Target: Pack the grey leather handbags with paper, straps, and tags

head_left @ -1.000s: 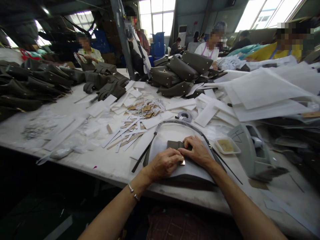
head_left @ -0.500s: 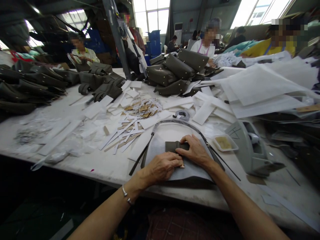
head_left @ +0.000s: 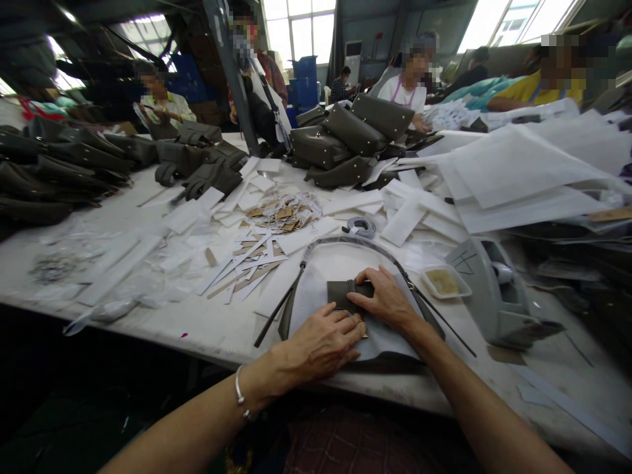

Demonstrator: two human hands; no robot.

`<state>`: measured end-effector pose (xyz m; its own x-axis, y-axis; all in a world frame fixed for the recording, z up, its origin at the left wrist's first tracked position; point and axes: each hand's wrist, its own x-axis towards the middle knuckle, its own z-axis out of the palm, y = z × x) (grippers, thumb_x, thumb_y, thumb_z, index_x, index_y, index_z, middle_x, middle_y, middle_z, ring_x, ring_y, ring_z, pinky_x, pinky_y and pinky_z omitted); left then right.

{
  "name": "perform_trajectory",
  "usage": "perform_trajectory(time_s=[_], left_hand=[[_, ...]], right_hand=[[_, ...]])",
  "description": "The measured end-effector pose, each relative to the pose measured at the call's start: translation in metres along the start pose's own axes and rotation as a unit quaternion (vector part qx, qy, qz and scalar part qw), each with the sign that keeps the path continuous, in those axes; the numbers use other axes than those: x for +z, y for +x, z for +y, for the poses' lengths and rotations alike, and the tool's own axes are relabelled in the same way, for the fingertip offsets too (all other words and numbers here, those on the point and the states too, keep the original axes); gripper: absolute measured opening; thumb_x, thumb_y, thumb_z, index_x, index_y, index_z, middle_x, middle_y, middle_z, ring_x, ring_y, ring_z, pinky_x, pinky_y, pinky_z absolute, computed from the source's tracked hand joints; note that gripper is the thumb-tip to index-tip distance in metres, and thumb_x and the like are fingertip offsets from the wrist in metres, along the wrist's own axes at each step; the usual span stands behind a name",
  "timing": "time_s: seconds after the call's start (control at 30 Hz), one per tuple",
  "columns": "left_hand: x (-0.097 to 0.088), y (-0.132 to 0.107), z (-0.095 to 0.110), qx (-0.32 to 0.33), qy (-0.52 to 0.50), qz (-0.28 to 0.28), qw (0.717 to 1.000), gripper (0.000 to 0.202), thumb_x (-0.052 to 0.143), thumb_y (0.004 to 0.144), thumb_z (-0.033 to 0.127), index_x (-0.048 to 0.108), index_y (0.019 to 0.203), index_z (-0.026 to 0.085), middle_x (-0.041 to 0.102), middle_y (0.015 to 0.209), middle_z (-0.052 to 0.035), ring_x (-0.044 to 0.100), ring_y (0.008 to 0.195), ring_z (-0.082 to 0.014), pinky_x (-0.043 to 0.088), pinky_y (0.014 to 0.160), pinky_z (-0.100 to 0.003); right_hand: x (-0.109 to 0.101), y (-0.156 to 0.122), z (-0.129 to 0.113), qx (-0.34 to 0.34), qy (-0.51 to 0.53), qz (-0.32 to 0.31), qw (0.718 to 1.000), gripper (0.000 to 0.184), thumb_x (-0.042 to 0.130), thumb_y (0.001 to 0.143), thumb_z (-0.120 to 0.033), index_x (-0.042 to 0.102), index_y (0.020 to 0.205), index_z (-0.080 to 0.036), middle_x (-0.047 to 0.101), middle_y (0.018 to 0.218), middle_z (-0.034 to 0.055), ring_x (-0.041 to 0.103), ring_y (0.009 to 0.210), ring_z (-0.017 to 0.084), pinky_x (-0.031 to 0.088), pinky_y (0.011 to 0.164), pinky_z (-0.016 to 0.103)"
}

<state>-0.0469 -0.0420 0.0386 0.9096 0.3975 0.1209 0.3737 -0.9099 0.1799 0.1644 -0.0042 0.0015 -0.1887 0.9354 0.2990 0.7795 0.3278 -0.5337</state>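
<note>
A dark olive bag wrapped in a white cover sheet (head_left: 316,289) lies on the table in front of me, its thin dark strap (head_left: 276,309) arching round it. My right hand (head_left: 385,299) lies on the bag's small olive tab (head_left: 340,293), fingers pressing it down. My left hand (head_left: 323,342) rests on the white sheet just below, fingers stretched flat and together beside a small gold clasp (head_left: 363,324).
The white table (head_left: 207,322) carries paper strips (head_left: 247,260), card tags (head_left: 284,214), a grey cord coil (head_left: 362,227), a small tray (head_left: 443,282) and a grey tape dispenser (head_left: 488,289). Olive bags (head_left: 345,141) are piled at the back and left. Several people sit across the table.
My left hand has slid down and toward me and flattened on the white sheet. My right hand stays on the olive tab.
</note>
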Motion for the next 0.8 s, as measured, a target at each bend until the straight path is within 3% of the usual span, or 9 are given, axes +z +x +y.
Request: perform_trajectory(time_s=[0.17,0.33,0.43,0.53,0.63,0.8], left_hand=[[0.006,-0.004,0.004,-0.013,-0.002,0.017,1.000,0.039,0.055,0.096,0.037,0.050,0.129,0.018,0.061,0.131,-0.0084,0.057,0.120,-0.0243,0.039,0.108,-0.043],[0.005,-0.007,-0.001,-0.026,-0.060,0.016,0.998,0.039,0.059,0.094,0.036,0.050,0.130,0.025,0.061,0.131,-0.0053,0.057,0.120,-0.0213,0.032,0.113,-0.044],[0.002,-0.007,-0.003,-0.017,-0.061,0.007,0.998,0.033,0.060,0.092,0.033,0.054,0.124,0.025,0.064,0.124,-0.0051,0.057,0.119,-0.0218,0.032,0.112,-0.046],[-0.003,-0.007,-0.001,-0.018,-0.047,-0.005,0.999,0.025,0.062,0.091,0.032,0.058,0.114,0.025,0.066,0.119,-0.0045,0.059,0.116,-0.0231,0.034,0.110,-0.048],[-0.009,-0.007,0.004,-0.023,-0.030,-0.015,0.999,0.023,0.061,0.092,0.034,0.058,0.112,0.025,0.066,0.120,-0.0049,0.059,0.116,-0.0252,0.037,0.107,-0.050],[-0.010,-0.004,0.011,-0.042,-0.019,-0.021,0.999,0.026,0.055,0.095,0.036,0.057,0.119,0.025,0.062,0.128,-0.0057,0.058,0.117,-0.0269,0.038,0.106,-0.052]], right_hand=[[-0.001,-0.001,-0.004,-0.009,-0.003,0.009,1.000,0.021,0.069,0.081,-0.038,0.056,0.090,-0.023,0.067,0.088,0.0003,0.062,0.090,0.022,0.027,0.111,0.053],[-0.028,-0.005,-0.024,-0.070,0.023,0.030,0.997,0.007,0.065,0.085,-0.029,0.065,0.087,-0.022,0.068,0.094,0.0046,0.061,0.095,0.023,0.042,0.095,0.042],[-0.047,-0.013,-0.037,-0.043,0.097,-0.086,0.991,0.012,0.062,0.086,-0.026,0.071,0.080,-0.022,0.068,0.082,0.0022,0.063,0.079,0.018,0.048,0.076,0.030],[-0.051,-0.023,-0.041,0.002,0.150,-0.197,0.969,0.016,0.061,0.083,-0.022,0.077,0.086,-0.024,0.073,0.085,0.0007,0.066,0.079,0.017,0.049,0.074,0.027],[-0.047,-0.028,-0.037,0.038,0.155,-0.220,0.962,0.021,0.060,0.081,-0.022,0.078,0.093,-0.025,0.076,0.089,0.0016,0.069,0.082,0.019,0.050,0.076,0.029],[-0.042,-0.021,-0.032,0.064,0.134,-0.254,0.956,0.019,0.061,0.076,-0.018,0.078,0.083,-0.022,0.077,0.084,0.0013,0.069,0.077,0.019,0.050,0.073,0.028]])
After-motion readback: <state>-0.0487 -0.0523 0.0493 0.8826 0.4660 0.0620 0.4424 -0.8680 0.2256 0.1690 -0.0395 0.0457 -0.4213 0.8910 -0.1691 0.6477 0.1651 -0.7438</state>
